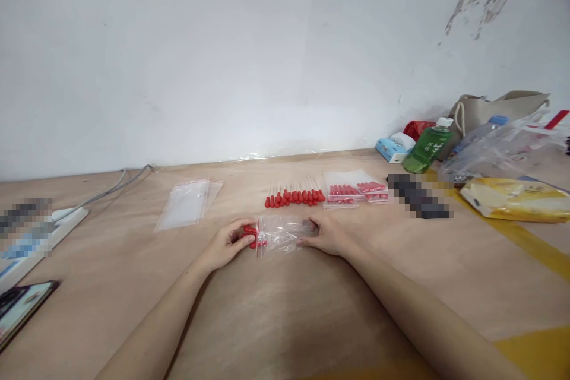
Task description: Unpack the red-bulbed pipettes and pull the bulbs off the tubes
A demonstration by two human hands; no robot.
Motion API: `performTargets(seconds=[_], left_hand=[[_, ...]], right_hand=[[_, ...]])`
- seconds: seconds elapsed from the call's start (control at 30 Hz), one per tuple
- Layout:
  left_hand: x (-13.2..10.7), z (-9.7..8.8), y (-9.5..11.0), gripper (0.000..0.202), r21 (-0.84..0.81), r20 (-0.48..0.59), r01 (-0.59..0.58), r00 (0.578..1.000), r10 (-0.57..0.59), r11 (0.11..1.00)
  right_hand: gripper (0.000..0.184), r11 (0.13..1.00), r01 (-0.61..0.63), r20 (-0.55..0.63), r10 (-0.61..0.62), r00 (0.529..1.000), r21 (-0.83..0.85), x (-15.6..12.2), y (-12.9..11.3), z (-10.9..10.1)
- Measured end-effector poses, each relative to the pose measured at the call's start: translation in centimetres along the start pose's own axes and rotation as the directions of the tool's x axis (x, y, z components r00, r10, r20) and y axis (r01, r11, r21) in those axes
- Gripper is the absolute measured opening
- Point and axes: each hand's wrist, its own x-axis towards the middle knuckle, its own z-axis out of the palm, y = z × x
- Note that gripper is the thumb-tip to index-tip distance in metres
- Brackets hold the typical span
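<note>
A small clear zip bag (281, 231) lies on the wooden table (285, 314) between my hands. My left hand (227, 243) is closed on several red-bulbed droppers (250, 236) whose ends sit at the bag's left opening. My right hand (325, 234) pinches the bag's right end. Just beyond lies a row of loose red-bulbed droppers (294, 196). To their right lie filled bags of droppers (354, 192).
A stack of empty zip bags (189, 203) lies at the left. A white power strip (48, 231) and a phone (20, 306) sit at the far left. A green bottle (428, 148), tissue pack (392, 148), plastic bags (503, 148) and a yellow packet (519, 197) crowd the right.
</note>
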Motion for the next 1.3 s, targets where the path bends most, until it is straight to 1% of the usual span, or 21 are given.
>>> performTargets(seconds=[0.1, 0.17, 0.23, 0.33, 0.4, 0.47, 0.57, 0.7, 0.8, 0.93, 1.03, 1.2, 1.3], left_hand=[[-0.2, -0.2, 0.2, 0.029, -0.009, 0.06, 0.039, 0.997, -0.038, 0.999], [-0.3, 0.0, 0.3, 0.026, -0.016, 0.055, 0.064, 0.996, -0.063, 0.998], [-0.4, 0.2, 0.4, 0.03, -0.04, 0.035, 0.083, 0.996, -0.081, 0.996], [-0.6, 0.4, 0.4, 0.036, -0.011, 0.026, 0.059, 0.998, -0.059, 0.998], [-0.7, 0.3, 0.4, 0.033, 0.058, 0.039, 0.035, 0.999, -0.037, 0.998], [-0.7, 0.1, 0.4, 0.03, 0.108, 0.057, 0.039, 0.997, -0.045, 0.993], [-0.8, -0.2, 0.3, 0.029, 0.112, 0.054, 0.066, 0.996, -0.073, 0.992], [-1.0, -0.6, -0.2, 0.028, 0.08, 0.0, 0.066, 0.998, -0.066, 0.995], [-1.3, -1.2, -0.8, 0.03, 0.07, -0.046, 0.085, 0.996, -0.082, 0.994], [-1.4, -2.0, -1.5, 0.035, 0.11, -0.033, 0.085, 0.996, -0.081, 0.99], [-1.3, -2.3, -1.6, 0.033, 0.16, -0.036, 0.089, 0.996, -0.084, 0.983], [-1.4, -2.9, -1.3, 0.027, 0.191, -0.06, 0.048, 0.997, -0.037, 0.98], [-1.5, -3.3, -1.2, 0.031, 0.182, -0.027, 0.024, 0.999, -0.019, 0.983]], right_hand=[[0.046, 1.0, 0.009, -0.004, -0.009, 1.0, -0.005, 0.0, 0.1, 0.0], [0.046, 1.0, -0.001, -0.002, 0.001, 1.0, -0.006, -0.1, 0.0, 0.0], [0.047, 1.0, -0.011, 0.004, 0.011, 1.0, -0.005, -0.1, -0.1, -0.1], [0.048, 1.0, -0.018, 0.007, 0.018, 1.0, -0.007, -0.1, -0.1, -0.1], [0.049, 1.0, -0.023, 0.005, 0.023, 1.0, -0.007, 0.0, -0.1, -0.1], [0.048, 1.0, -0.024, 0.006, 0.024, 1.0, -0.006, 0.0, -0.1, 0.0], [0.047, 1.0, -0.016, 0.007, 0.016, 1.0, -0.003, -0.1, -0.1, 0.0], [0.045, 1.0, -0.006, 0.007, 0.006, 1.0, -0.001, -0.1, -0.1, -0.1], [0.045, 1.0, -0.001, 0.006, 0.001, 1.0, -0.002, -0.1, -0.1, -0.1], [0.045, 1.0, -0.004, 0.004, 0.004, 1.0, -0.006, -0.1, 0.0, 0.0], [0.045, 1.0, -0.011, 0.007, 0.011, 1.0, -0.004, -0.1, 0.0, 0.0], [0.046, 1.0, -0.007, -0.001, 0.007, 1.0, -0.01, -0.1, 0.0, -0.1], [0.045, 1.0, -0.002, -0.003, 0.002, 1.0, -0.008, -0.1, 0.0, 0.0]])
